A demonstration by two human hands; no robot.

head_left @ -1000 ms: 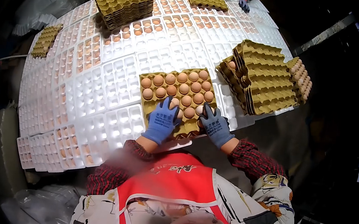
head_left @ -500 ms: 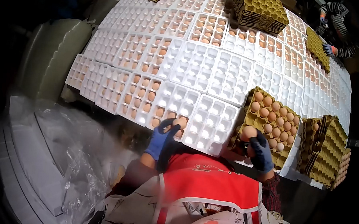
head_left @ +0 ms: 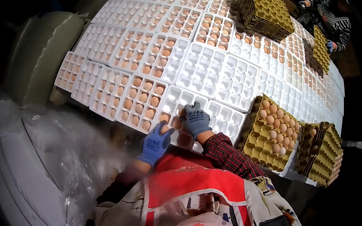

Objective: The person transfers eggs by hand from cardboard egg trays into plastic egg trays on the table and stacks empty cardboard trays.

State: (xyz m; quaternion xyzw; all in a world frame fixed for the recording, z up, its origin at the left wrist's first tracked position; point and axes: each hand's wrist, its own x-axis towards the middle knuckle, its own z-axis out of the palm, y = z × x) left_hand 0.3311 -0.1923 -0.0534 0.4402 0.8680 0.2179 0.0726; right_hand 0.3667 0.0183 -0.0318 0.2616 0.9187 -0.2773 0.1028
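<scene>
My left hand (head_left: 155, 144), in a blue-grey glove, is at the front edge of a white foam tray (head_left: 175, 96). Its thumb and fingers are closed about a brown egg (head_left: 164, 129) low in that tray. My right hand (head_left: 197, 120), gloved alike, reaches over the same tray. Its fingers curl down round another egg (head_left: 182, 112), mostly hidden by the hand. To the right, a tan pulp tray (head_left: 252, 145) is tilted, with eggs in its upper cups and bare cups along its left and lower side.
Foam trays, many with eggs, cover the table. Pulp-tray stacks stand at the right (head_left: 326, 151) and back (head_left: 267, 12). At the far right, a person's gloved hand (head_left: 330, 46) touches another pulp tray (head_left: 321, 49). A green sack (head_left: 42, 56) and clear plastic (head_left: 76, 164) lie left.
My right hand has moved left from the pulp tray to the foam tray with eggs. My left hand has shifted slightly left and down. Fewer eggs sit in the pulp tray.
</scene>
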